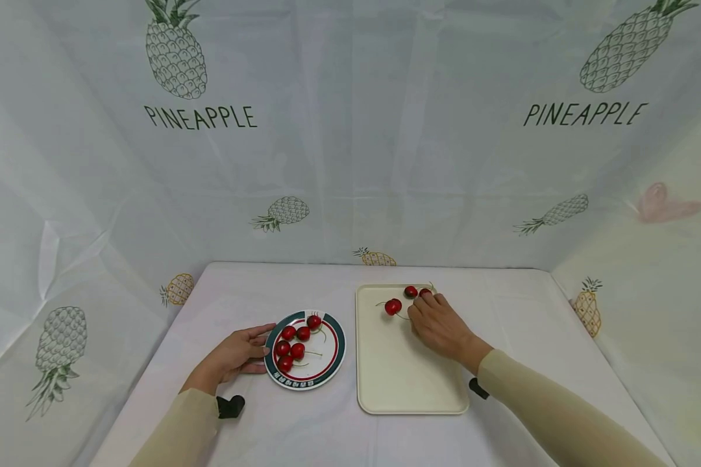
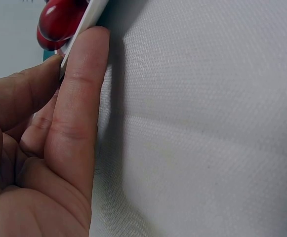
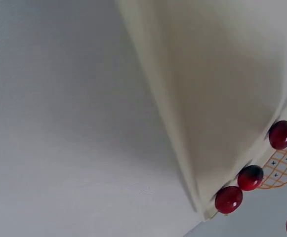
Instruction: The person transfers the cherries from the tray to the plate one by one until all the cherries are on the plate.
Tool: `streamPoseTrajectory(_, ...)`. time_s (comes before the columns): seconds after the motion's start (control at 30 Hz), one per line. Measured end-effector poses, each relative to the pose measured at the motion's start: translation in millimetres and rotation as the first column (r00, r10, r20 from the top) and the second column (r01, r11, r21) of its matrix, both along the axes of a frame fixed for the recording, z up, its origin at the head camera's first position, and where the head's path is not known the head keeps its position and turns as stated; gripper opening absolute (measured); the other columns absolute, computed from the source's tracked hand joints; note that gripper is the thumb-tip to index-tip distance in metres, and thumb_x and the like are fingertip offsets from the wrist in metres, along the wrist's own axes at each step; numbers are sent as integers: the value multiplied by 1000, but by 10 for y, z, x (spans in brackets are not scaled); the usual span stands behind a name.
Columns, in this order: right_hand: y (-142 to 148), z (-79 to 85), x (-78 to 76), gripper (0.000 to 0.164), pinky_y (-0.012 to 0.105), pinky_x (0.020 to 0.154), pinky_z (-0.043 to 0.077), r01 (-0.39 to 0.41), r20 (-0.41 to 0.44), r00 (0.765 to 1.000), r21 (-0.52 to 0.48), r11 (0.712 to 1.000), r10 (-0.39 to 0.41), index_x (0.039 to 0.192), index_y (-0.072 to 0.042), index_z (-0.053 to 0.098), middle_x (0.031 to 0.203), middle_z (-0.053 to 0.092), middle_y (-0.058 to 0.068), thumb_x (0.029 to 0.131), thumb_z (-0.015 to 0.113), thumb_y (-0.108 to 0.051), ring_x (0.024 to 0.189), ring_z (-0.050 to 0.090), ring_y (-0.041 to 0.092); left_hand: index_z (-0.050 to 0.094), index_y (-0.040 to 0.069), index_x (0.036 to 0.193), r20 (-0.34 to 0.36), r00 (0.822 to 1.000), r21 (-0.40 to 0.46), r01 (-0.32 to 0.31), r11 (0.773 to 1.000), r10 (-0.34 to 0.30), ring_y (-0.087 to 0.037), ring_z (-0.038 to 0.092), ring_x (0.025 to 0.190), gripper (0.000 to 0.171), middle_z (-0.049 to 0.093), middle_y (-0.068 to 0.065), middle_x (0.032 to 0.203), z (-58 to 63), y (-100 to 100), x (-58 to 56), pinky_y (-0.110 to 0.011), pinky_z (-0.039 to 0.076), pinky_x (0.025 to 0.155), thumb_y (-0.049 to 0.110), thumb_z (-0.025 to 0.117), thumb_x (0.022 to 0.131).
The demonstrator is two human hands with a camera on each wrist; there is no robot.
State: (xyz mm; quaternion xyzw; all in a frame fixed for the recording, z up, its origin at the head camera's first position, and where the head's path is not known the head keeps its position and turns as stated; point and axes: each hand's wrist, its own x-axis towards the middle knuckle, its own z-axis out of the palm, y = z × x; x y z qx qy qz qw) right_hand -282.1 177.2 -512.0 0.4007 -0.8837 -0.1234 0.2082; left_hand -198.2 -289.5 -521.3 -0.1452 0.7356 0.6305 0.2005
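Pinching the rim of the round plate (image 1: 341,350) with the left hand (image 1: 239,353), gripping from the side, probably to steady it without crowding the fruit. Now across to the right hand (image 1: 438,324), bent over the far right of the cream tray (image 1: 411,383), right by a partly hidden cherry (image 1: 425,292); impossible to tell, behind those knuckles, whether gripping anything. Also on the tray: a touching pair of cherries (image 1: 393,307) just left of the fingertips, and one dark cherry (image 1: 410,292) near the far rim. Over on the plate, six cherries (image 1: 297,351) in view, mostly toward the left hand. All on a white tablecloth (image 1: 298,434), with plate and tray near but apart, seemingly for one hand each. Beyond, a pineapple-print curtain (image 1: 350,162).
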Motion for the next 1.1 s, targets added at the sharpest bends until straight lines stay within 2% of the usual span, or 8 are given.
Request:
streamPoseTrajectory(0.27, -129, 33, 10, 19, 38, 81, 43, -37, 1, 999, -34, 999, 37, 94, -10, 51, 86, 47, 5, 99, 67, -18, 89, 47, 26, 50, 14, 158, 5, 1000, -4, -16, 1000, 16, -26, 76, 98, 62, 47, -24, 160, -8, 6, -7, -44, 67, 81, -2, 65, 100)
streamPoseTrajectory(0.43, -245, 49, 18, 17, 36, 78, 39, -61, 10, 998, -48, 997, 61, 92, -10, 50, 85, 46, 4, 101, 63, -18, 87, 45, 25, 48, 13, 159, 5, 1000, -1, -7, 1000, 7, -25, 76, 99, 63, 46, -25, 161, -6, -2, -4, -44, 67, 82, -2, 65, 101)
streamPoseTrajectory(0.73, -516, 44, 43, 14, 36, 78, 38, -181, -28, 983, -79, 980, 180, 91, -9, 50, 86, 48, 4, 99, 57, -18, 86, 44, 25, 46, 13, 160, 8, 1000, 1, 4, 1000, -4, -25, 75, 101, 63, 43, -26, 162, -5, -4, -22, -44, 67, 84, -1, 64, 101)
streamPoseTrajectory(1.1, -875, 77, 166, 15, 34, 83, 43, -183, 10, 983, -15, 983, 183, 96, -12, 54, 89, 50, 2, 105, 56, -24, 89, 44, 22, 48, 13, 159, -6, 1000, -25, -3, 1000, 3, -25, 76, 99, 62, 47, -26, 160, 8, 9, -5, -44, 67, 81, -2, 65, 101)
